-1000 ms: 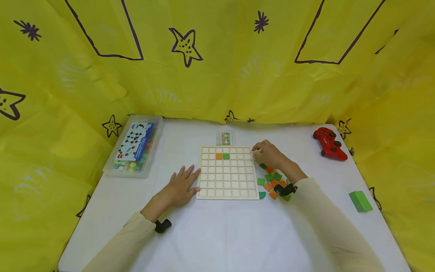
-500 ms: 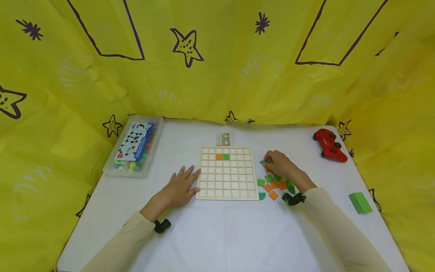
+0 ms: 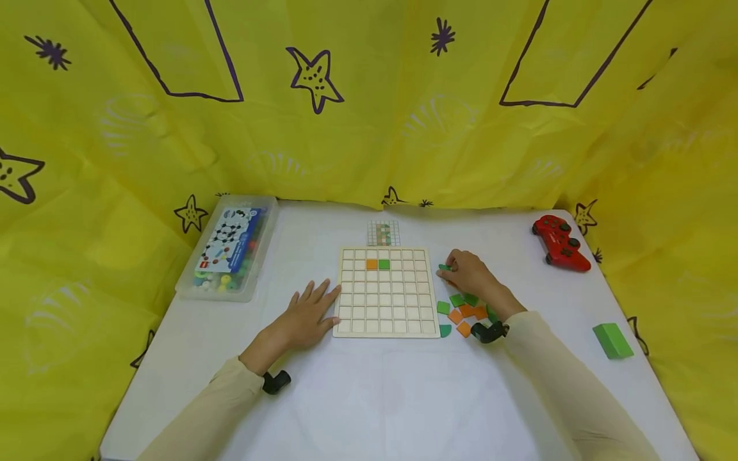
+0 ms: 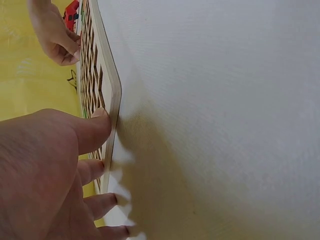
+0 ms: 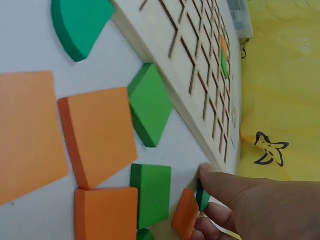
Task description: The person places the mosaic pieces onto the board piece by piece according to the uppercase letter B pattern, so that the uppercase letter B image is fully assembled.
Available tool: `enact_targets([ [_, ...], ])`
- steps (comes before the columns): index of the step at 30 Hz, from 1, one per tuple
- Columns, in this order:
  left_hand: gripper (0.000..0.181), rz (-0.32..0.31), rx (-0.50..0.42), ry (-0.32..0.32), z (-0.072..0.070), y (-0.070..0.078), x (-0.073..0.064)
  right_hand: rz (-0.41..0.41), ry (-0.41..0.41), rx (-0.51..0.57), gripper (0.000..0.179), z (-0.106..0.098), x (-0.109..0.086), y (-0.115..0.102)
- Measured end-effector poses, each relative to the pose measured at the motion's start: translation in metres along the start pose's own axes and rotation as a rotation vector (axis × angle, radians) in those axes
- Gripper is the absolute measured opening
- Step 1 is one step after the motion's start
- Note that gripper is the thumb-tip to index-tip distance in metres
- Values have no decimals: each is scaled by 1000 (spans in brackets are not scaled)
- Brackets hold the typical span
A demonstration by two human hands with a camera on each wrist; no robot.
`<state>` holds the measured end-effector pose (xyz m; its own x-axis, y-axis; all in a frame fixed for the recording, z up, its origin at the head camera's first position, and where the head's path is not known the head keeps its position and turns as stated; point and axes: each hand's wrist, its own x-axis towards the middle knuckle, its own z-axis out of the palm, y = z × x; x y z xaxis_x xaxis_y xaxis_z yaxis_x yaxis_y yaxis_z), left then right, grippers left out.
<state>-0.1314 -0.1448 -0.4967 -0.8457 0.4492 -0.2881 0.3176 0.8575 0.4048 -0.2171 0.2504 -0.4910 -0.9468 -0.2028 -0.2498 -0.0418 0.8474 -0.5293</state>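
Note:
My left hand [image 3: 305, 319] lies with fingers spread at the left edge of the wooden grid board [image 3: 386, 299]. Its thumb and fingertips touch the board's edge in the left wrist view. One orange square [image 3: 371, 264] and one green square [image 3: 384, 264] sit side by side in the board's second row from the top. Right of the board, my right hand [image 3: 469, 275] pinches a dark green tile [image 5: 202, 195] between thumb and fingers; its outline is mostly hidden. An orange tile [image 5: 186, 214] shows right beside those fingertips.
Loose orange and green tiles [image 3: 464, 329] lie right of the board, with a green quarter-circle [image 3: 445, 331] near its corner. A patterned grid card [image 3: 383, 234] lies behind it. Around are a plastic box [image 3: 225, 250], a red game controller [image 3: 560, 243] and a green block [image 3: 612, 340].
My right hand has moved from the board's right edge to the tiles, picked up the dark green tile, then shifted slightly up and left. The left hand has stayed put.

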Motion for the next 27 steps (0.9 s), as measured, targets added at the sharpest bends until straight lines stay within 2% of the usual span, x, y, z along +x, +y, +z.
enact_targets([
  [5, 70, 9, 0, 3, 0, -1, 1, -26, -14, 4, 39, 2, 0, -2],
  [9, 69, 9, 1, 8, 0, -1, 1, -65, -29, 53, 32, 1, 1, -2],
  [12, 69, 7, -3, 5, 0, -1, 1, -64, -31, 79, 27, 1, 2, -1],
  [27, 70, 6, 0, 11, 2, -3, 0, -91, 58, 78, 25, 8, 16, 5],
])
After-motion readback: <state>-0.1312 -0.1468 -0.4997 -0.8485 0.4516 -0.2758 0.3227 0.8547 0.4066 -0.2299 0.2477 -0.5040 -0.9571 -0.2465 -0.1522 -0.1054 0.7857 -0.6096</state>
